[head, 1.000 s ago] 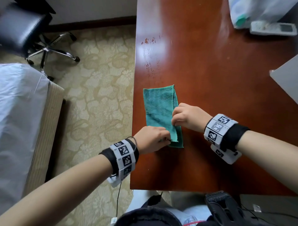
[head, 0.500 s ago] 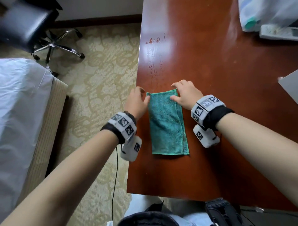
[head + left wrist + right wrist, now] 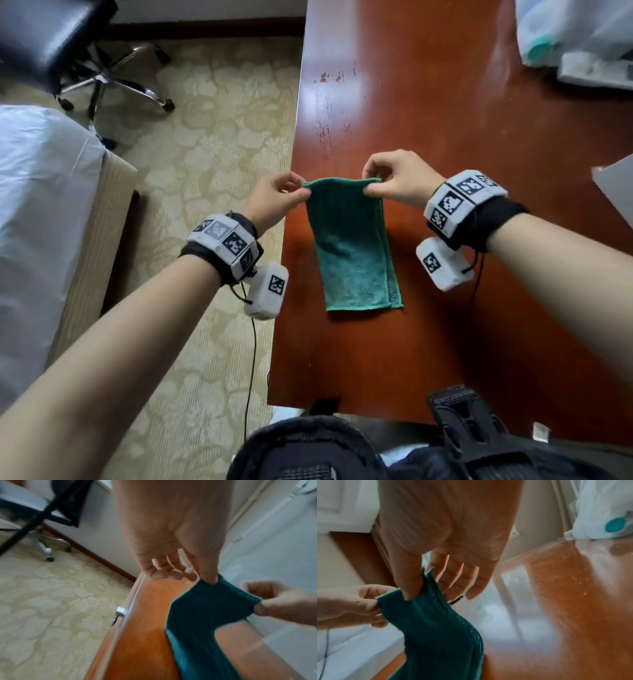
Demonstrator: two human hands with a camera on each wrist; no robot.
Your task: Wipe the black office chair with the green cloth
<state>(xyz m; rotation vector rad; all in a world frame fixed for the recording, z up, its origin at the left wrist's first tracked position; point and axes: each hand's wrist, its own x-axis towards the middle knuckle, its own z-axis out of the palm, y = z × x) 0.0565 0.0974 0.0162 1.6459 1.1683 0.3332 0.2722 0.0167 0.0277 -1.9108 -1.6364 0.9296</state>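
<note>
A folded green cloth (image 3: pixel 352 246) lies lengthwise near the left edge of the red-brown desk (image 3: pixel 445 137). Its far end is lifted off the wood. My left hand (image 3: pixel 301 196) pinches the far left corner between thumb and forefinger, and my right hand (image 3: pixel 371 186) pinches the far right corner. The near end of the cloth still rests on the desk. The left wrist view shows the cloth (image 3: pixel 202 615) hanging from both pinches, as does the cloth (image 3: pixel 436 622) in the right wrist view. The black office chair (image 3: pixel 44 37) stands on the carpet at the far left, apart from both hands.
A bed under a white plastic cover (image 3: pixel 37 212) fills the left side. Patterned carpet (image 3: pixel 205 144) lies between bed and desk. A plastic bag (image 3: pixel 565 31) and a white device (image 3: pixel 596 73) sit at the desk's far right. A thin cable (image 3: pixel 252 359) hangs from my left wrist.
Both hands slid from the cloth's near end to its far end, took the two far corners and lifted them off the desk.
</note>
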